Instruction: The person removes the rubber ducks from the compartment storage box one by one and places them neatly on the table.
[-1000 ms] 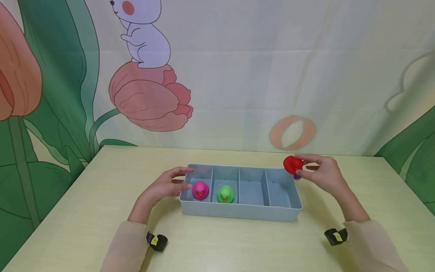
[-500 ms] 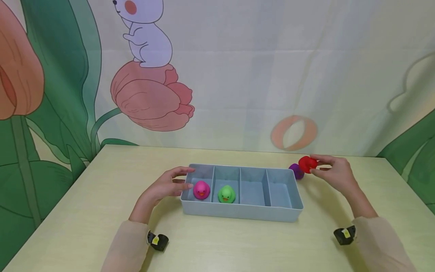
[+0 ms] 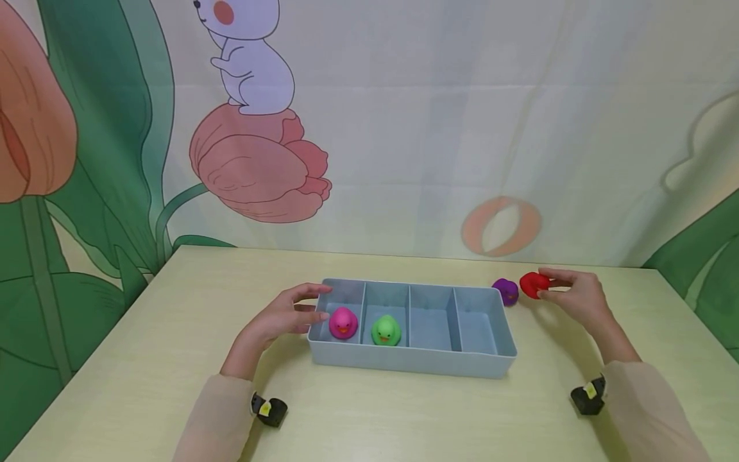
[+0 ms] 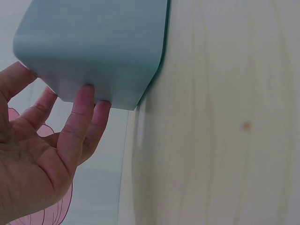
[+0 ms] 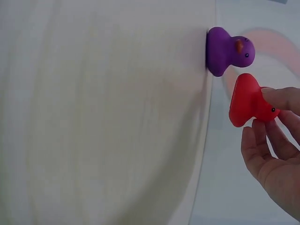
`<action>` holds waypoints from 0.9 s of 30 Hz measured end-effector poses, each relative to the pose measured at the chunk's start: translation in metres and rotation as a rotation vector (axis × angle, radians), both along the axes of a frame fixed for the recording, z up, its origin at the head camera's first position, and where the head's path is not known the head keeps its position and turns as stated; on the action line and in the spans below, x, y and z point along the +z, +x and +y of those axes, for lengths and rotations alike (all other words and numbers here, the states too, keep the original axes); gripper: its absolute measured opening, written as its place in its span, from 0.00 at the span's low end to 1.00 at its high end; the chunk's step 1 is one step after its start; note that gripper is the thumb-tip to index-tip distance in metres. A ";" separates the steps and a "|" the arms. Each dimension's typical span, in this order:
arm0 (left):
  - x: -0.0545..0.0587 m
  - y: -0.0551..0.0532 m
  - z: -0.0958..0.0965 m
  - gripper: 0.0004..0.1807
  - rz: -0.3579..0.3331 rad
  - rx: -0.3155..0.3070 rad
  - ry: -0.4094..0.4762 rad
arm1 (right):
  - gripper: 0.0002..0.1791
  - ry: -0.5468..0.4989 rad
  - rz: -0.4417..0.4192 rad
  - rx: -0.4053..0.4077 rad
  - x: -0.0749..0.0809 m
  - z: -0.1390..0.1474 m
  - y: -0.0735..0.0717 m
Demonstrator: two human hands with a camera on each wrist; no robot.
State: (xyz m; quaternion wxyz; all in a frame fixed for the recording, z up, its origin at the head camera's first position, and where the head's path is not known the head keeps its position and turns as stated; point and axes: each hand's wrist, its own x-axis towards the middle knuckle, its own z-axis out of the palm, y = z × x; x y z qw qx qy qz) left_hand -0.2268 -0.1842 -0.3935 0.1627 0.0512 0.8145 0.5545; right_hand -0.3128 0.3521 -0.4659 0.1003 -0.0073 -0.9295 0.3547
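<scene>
My left hand (image 3: 283, 312) holds the left end of a grey-blue divided box (image 3: 412, 360), thumb and one finger over the rim. In the left wrist view, other fingertips press the outside of the end wall. A pink rubber duck (image 3: 343, 323) sits in the leftmost compartment, a green rubber duck (image 3: 385, 330) in the one beside it. The two right compartments hold nothing. Beyond the box's right end, my right hand (image 3: 580, 298) pinches a red rubber duck (image 5: 251, 100) between thumb and fingers, just above the table. Close by, a purple rubber duck (image 5: 225, 51) stands on the table.
The pale wooden table (image 3: 404, 417) ends at the back against a hanging cloth (image 3: 392, 128) printed with flowers and an animal. The purple duck stands near the box's back right corner. Black wrist cameras hang below both sleeves.
My right hand has carried the red duck rightward and then lower, away from the box, uncovering the purple duck. The left hand keeps its place on the box.
</scene>
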 end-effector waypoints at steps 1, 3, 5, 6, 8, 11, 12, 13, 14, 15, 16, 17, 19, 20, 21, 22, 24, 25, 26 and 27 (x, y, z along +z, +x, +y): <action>0.000 0.000 0.000 0.29 -0.002 0.001 0.001 | 0.27 -0.001 -0.013 -0.006 0.000 0.000 0.000; 0.001 0.000 0.000 0.29 -0.005 0.004 -0.001 | 0.27 0.001 -0.038 -0.012 0.001 -0.001 0.000; 0.001 0.001 0.001 0.29 -0.007 0.006 -0.001 | 0.27 0.001 -0.059 -0.015 0.002 -0.001 0.001; 0.001 0.001 0.001 0.29 -0.008 0.007 -0.001 | 0.27 0.004 -0.067 -0.015 0.002 -0.002 0.001; 0.002 0.001 0.001 0.29 -0.008 0.009 -0.001 | 0.27 0.011 -0.075 -0.012 0.004 -0.002 0.001; 0.002 0.001 0.001 0.29 -0.007 0.009 0.000 | 0.27 0.031 -0.088 -0.003 0.008 -0.005 0.004; 0.002 0.001 0.001 0.29 -0.008 0.010 0.000 | 0.27 0.040 -0.092 0.001 0.012 -0.006 0.006; 0.002 0.002 0.001 0.29 -0.008 0.010 -0.001 | 0.27 0.032 -0.104 0.010 0.017 -0.009 0.009; 0.002 0.002 0.001 0.29 -0.009 0.012 -0.001 | 0.26 0.028 -0.114 0.014 0.023 -0.013 0.012; 0.002 0.002 0.002 0.29 -0.010 0.014 -0.002 | 0.26 0.026 -0.124 0.015 0.029 -0.017 0.016; 0.002 0.002 0.002 0.28 -0.011 0.016 -0.002 | 0.25 0.019 -0.134 0.010 0.035 -0.022 0.020; 0.002 0.002 0.002 0.28 -0.011 0.018 -0.002 | 0.26 0.009 -0.145 0.015 0.042 -0.027 0.025; 0.003 0.002 0.002 0.28 -0.011 0.020 -0.003 | 0.26 -0.006 -0.164 0.019 0.055 -0.037 0.033; 0.003 0.002 0.002 0.28 -0.010 0.020 -0.003 | 0.26 0.000 -0.167 0.017 0.058 -0.040 0.036; 0.003 0.002 0.002 0.27 -0.008 0.019 -0.003 | 0.26 0.004 -0.171 0.020 0.061 -0.043 0.038; 0.003 0.002 0.002 0.28 -0.008 0.018 -0.004 | 0.26 0.005 -0.174 0.024 0.063 -0.045 0.040; 0.003 0.002 0.002 0.28 -0.003 0.017 -0.006 | 0.26 0.011 -0.180 0.038 0.065 -0.046 0.041; 0.003 0.002 0.002 0.28 -0.003 0.016 -0.005 | 0.26 0.016 -0.179 0.027 0.065 -0.046 0.041; 0.003 0.002 0.002 0.28 -0.003 0.016 -0.005 | 0.26 0.018 -0.179 0.016 0.064 -0.047 0.040; 0.003 0.002 0.002 0.28 -0.003 0.017 -0.005 | 0.26 0.016 -0.179 0.018 0.064 -0.047 0.040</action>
